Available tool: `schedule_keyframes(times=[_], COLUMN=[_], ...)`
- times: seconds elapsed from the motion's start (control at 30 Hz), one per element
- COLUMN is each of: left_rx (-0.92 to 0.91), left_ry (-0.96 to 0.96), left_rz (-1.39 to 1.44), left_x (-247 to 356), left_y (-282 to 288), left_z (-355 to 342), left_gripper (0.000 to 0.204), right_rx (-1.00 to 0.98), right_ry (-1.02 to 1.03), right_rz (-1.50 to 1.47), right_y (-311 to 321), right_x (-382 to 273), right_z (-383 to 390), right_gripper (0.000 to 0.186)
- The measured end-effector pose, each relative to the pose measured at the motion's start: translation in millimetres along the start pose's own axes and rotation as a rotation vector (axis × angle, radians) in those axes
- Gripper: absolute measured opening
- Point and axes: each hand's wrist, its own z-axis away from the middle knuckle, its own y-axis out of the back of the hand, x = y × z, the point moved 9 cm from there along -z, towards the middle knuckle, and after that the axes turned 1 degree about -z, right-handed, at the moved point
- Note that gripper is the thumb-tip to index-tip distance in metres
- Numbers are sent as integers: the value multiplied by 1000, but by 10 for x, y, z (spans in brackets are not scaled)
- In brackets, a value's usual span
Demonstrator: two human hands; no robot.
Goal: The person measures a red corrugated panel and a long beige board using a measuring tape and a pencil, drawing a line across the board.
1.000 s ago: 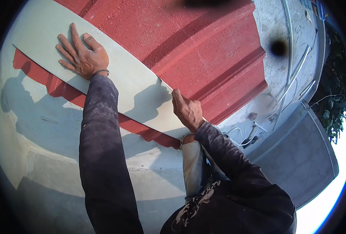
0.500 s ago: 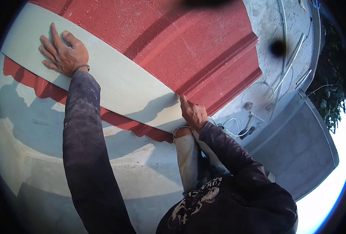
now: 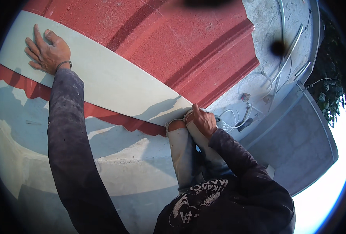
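Splaying your left hand (image 3: pixel 48 52) on the board (image 3: pixel 114 82), right hand (image 3: pixel 204 120) curled, grasp unclear, you risk slippage if pressure slackens.

A long, pale board (image 3: pixel 102 74) on a bumpy red sheet (image 3: pixel 188 43).
The left hand (image 3: pixel 49 51) lies flat on the board, spread wide. The right hand (image 3: pixel 203 121) is curled at the board's edge, by 2 knees (image 3: pixel 176 125); any thing inside it is hidden.

Dk foliage (image 3: pixel 328 107) sits up/R of grey slab (image 3: pixel 286 144); v. bright daylight (image 3: pixel 319 201) low R, part-shaded conc. surface (image 3: pixel 137 175) L.
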Motion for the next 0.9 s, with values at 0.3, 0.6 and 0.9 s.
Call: schedule_keyframes(times=[0.3, 0.6, 0.9], left_rx=[2, 38, 95], left_ry=[-54, -96, -138], left_rz=[-27, -92, -112], left_x=[-33, -191, -142], left_y=[-39, -90, -51], left_z=[-31, -49, -105], left_gripper=[49, 49, 51], right_rx=[95, 33, 20], right_ry=[134, 50, 40], right_rz=[-125, -122, -28], right_y=[111, -53, -148], right_x=[65, 236, 450], right_z=[1, 85, 117], right_gripper=[18, 23, 15])
